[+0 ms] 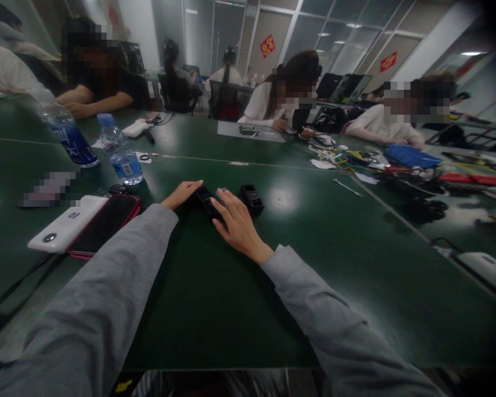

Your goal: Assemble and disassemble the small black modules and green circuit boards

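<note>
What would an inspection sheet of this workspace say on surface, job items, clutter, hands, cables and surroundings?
Surface: green table, glossy, with visible seams.
Job items: one black device between the hands; second black device just right of the right hand.
Clutter: white pack, red-edged phone, large bottle and small bottle on the left; wrench and blue tray on the right.
Hands: left hand at the first device's left; right hand at its right; grip unclear.
Cables: tangled wires at far right.
Surroundings: people seated across the table; red decorations behind.
</note>
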### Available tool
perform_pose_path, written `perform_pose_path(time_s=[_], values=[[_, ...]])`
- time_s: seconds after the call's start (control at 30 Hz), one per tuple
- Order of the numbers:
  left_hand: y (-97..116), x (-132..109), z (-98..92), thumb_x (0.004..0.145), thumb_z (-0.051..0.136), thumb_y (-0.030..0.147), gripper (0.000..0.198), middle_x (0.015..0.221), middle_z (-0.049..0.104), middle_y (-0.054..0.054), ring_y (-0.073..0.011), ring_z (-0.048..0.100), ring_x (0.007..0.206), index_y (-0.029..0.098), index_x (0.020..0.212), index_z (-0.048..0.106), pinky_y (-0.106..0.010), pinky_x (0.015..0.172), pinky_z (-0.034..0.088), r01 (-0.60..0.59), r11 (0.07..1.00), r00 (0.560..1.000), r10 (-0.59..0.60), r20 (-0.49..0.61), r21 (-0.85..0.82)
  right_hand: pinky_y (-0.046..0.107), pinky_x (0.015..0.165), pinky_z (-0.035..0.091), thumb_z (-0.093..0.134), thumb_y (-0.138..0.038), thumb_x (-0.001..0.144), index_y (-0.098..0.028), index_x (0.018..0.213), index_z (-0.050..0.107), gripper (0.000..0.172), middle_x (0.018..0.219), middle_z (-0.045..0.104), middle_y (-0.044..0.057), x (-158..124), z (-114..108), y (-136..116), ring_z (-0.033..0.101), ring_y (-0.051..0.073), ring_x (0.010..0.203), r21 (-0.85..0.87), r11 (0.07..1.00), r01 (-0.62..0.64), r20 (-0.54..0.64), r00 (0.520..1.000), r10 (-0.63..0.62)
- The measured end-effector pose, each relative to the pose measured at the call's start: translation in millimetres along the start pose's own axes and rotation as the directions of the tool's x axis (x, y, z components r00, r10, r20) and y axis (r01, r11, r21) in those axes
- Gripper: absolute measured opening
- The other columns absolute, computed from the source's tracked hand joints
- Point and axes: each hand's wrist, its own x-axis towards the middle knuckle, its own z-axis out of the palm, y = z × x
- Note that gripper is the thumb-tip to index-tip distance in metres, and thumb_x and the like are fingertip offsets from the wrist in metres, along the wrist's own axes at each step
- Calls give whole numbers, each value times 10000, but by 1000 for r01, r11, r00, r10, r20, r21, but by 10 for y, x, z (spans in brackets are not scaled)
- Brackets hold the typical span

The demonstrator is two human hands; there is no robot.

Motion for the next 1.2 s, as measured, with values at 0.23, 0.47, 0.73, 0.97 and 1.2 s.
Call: perform_pose_path(time_s=[0.23, 0.47, 0.73, 0.97, 1.2], values=[[-11, 1, 9, 815, 499, 668, 568, 708, 643, -38, -166, 544, 681, 133, 756, 680, -299, 703, 416, 18, 1000, 1000, -18, -3, -19, 485, 1164, 278, 400, -419, 1008, -268, 1459, 382, 476, 1587, 218, 54, 16, 155, -71, 178, 235, 1467, 59, 996, 74, 118, 990, -80], [19, -10, 3, 815, 491, 683, 588, 739, 669, -49, -178, 568, 717, 135, 795, 704, -301, 727, 426, 20, 1000, 1000, -20, 2, 17, 500, 1055, 436, 488, -304, 975, -240, 1332, 509, 363, 1504, 353, 95, 2, 181, -6, 383, 274, 1354, 103, 995, -16, 51, 999, 11], [-41, 25, 4, 847, 479, 645, 569, 928, 724, -74, -209, 613, 890, 142, 889, 741, -313, 839, 439, -78, 988, 997, 77, 9, 134, 451, 961, 517, 513, -168, 933, -231, 1215, 577, 297, 1395, 446, 97, 21, 215, 43, 454, 266, 1256, 97, 990, -107, -45, 993, 112], [-41, 17, -1, 845, 471, 666, 594, 1006, 731, -83, -224, 631, 954, 155, 969, 749, -335, 908, 438, -68, 990, 998, 67, 13, 121, 485, 978, 494, 499, -161, 934, -242, 1173, 596, 271, 1347, 464, 97, 10, 221, 58, 468, 268, 1232, 136, 987, -92, -97, 990, 105], [-134, 75, 4, 831, 468, 689, 616, 971, 737, -75, -226, 637, 931, 155, 932, 757, -337, 897, 442, -85, 987, 996, 85, 5, 139, 485, 988, 479, 508, -197, 934, -244, 1144, 604, 236, 1295, 471, 101, 16, 212, 32, 484, 259, 1196, 167, 986, -27, -97, 994, 44]])
